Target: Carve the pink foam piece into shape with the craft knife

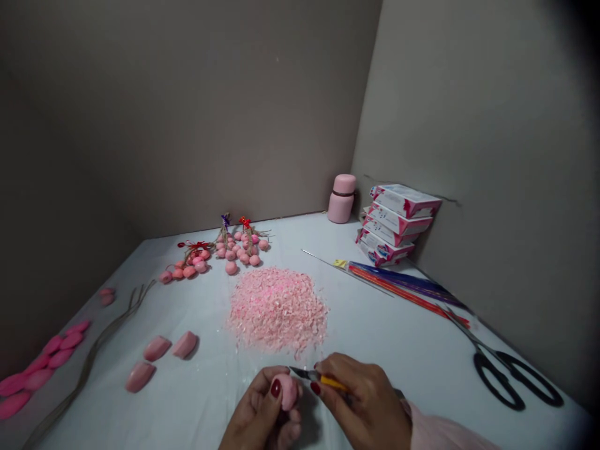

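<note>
Carving, seemingly: left hand (262, 409) pinches lump (289, 394), right hand (368, 397) grips knife (332, 382) at its one o'clock; next stroke wants steadiness

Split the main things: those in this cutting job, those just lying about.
In the job, apparently:
pink piece in the left hand
yellow-handled knife in the right hand
pink shavings
three pink chunks

Likely just lying about:
pink bottle
stacked boxes
black-handled scissors

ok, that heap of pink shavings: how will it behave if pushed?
Probably spreads instead of sliding as one: the heap of pink shavings looks like loose small flakes. Likely light for its bulk, since the flakes look thin. Apt to shed more bits too; stray ones already lie around its edge.
</note>
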The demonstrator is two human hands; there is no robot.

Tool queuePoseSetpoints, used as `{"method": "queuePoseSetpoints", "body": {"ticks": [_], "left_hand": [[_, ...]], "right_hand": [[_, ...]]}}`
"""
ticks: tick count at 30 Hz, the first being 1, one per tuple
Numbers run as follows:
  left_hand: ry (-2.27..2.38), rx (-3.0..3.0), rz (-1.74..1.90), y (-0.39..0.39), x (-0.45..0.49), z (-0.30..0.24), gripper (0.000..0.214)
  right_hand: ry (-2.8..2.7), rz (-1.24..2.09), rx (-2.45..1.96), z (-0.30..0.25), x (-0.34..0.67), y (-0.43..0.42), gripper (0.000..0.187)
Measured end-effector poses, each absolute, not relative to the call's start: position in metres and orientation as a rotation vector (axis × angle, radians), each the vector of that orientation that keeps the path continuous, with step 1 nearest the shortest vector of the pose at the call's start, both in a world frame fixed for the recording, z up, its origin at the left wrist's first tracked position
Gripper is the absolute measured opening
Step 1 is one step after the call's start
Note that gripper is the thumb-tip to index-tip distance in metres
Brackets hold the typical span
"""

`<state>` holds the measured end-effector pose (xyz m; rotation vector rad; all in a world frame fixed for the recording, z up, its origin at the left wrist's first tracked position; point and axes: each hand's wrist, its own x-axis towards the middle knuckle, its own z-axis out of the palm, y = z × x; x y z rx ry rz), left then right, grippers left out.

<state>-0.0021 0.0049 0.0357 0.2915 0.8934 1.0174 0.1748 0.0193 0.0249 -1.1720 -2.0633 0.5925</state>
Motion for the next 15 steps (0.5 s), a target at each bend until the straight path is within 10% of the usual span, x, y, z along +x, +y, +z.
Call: {"method": "queuePoseSetpoints", "body": {"ticks": [15], "left_hand": [[0.917, 0.284, 1.164, -0.002, -0.016, 0.049, 0.027]], "right_hand": [[-2.007, 0.541, -1.051, 0.025, 0.178, 0.020, 0.025]]}}
